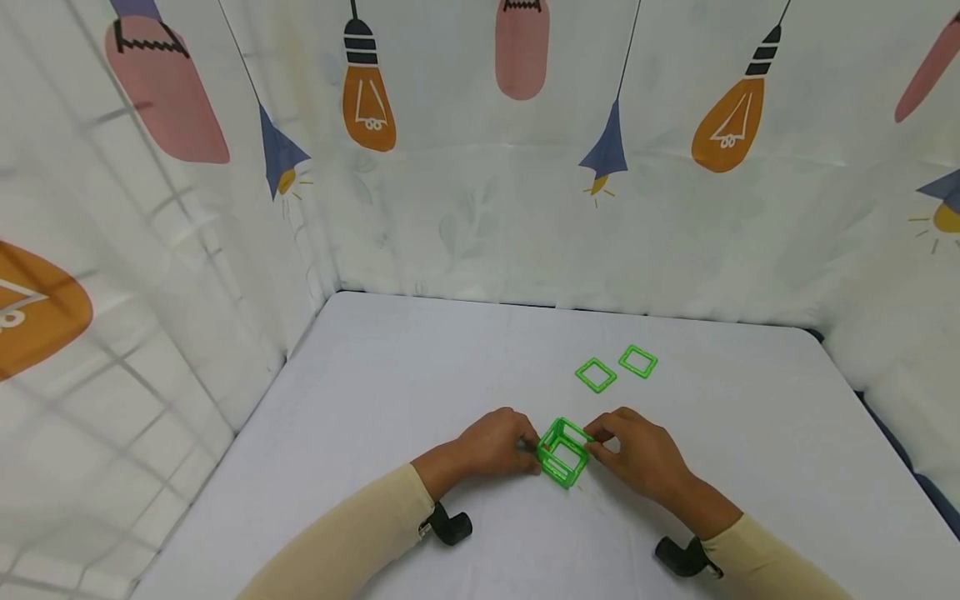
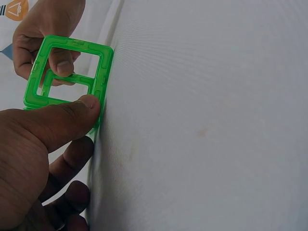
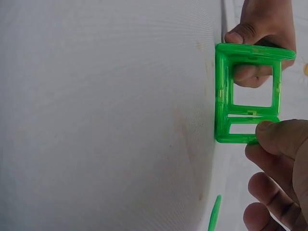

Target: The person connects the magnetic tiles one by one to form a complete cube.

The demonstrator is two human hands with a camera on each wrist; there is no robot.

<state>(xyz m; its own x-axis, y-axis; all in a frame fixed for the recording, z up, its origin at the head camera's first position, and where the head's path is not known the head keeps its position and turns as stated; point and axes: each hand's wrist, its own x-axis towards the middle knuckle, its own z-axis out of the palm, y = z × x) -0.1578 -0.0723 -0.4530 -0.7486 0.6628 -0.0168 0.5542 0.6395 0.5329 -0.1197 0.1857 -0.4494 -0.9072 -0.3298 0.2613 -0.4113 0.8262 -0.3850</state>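
Note:
Both hands hold a small box of green square magnetic tiles (image 1: 557, 473), each tile an open frame, low over the white table. My left hand (image 1: 495, 442) grips its left side; in the left wrist view the thumb (image 2: 72, 118) presses along one tile's edge. On the opposite side my right hand (image 1: 641, 454) pinches a tile between thumb (image 3: 281, 137) and forefinger. Several tiles stand joined at their edges, and the right wrist view shows the box's inside (image 3: 222, 91). Part of the left fingers is hidden behind the frames.
Two loose green tiles, one nearer (image 1: 585, 366) and one farther right (image 1: 645, 353), lie flat beyond the hands. A white tablecloth (image 1: 420, 358) covers the table. Printed curtains (image 1: 465, 217) hang behind it and along its left side. Each wrist carries a black camera (image 1: 450, 527).

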